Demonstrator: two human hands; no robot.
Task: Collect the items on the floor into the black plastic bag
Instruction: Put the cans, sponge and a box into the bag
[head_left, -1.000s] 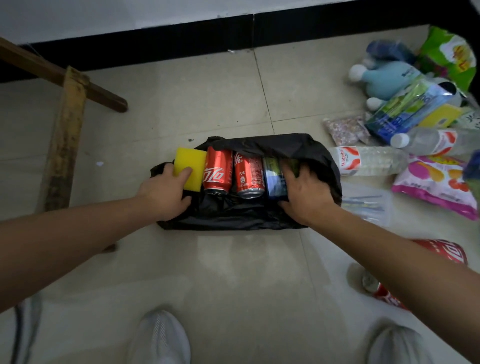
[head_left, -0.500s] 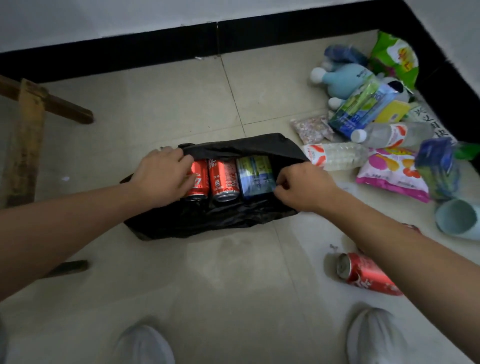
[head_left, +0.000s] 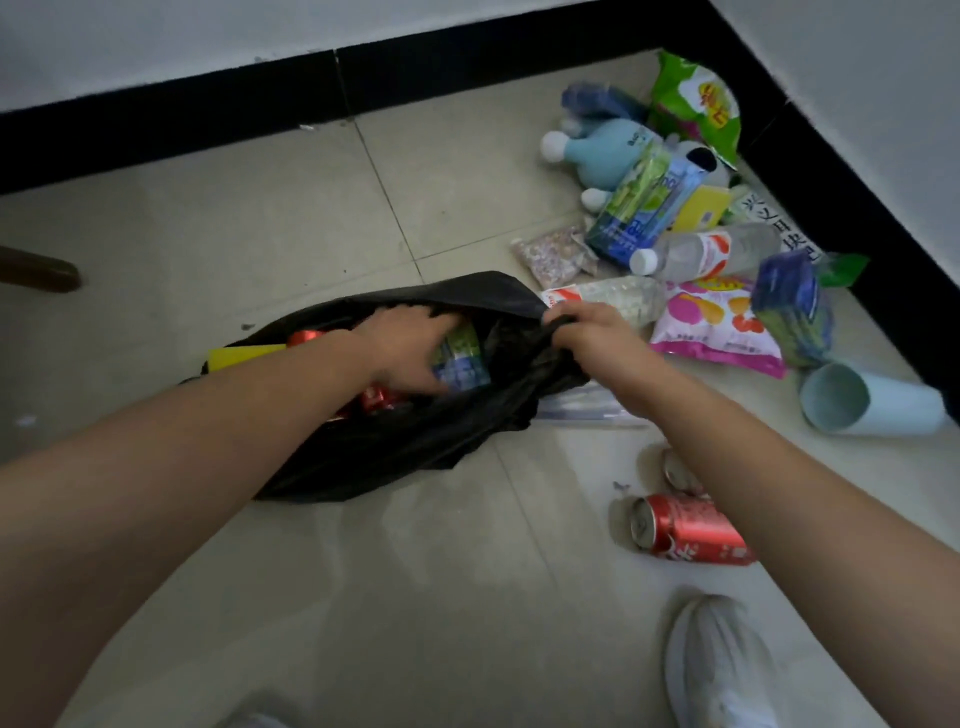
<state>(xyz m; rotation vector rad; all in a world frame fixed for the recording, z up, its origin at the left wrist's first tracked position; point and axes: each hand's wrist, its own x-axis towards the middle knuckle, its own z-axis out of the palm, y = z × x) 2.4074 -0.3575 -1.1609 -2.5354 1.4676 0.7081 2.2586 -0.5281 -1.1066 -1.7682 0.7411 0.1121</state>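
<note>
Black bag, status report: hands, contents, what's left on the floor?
Left hand inside black bag, on blue-green pack. Right hand pinching bag rim open. Red can, cup, snacks still out.

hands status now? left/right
Left hand: inside the black plastic bag, fingers spread on the blue-green carton; grip unclear.
Right hand: closed, pinching the bag's rim.

This looks like a room in a home; the floor (head_left: 322, 218) has big pale tiles, and a white wall (head_left: 156, 36) with a black strip along the bottom turns a corner; a soft blue toy (head_left: 602, 156), snack bags (head_left: 711, 332), water bottles (head_left: 706, 257), a cup (head_left: 862, 400) and a red can (head_left: 685, 530) lie on the floor; a dark wooden leg (head_left: 36, 270) shows at the left.
</note>
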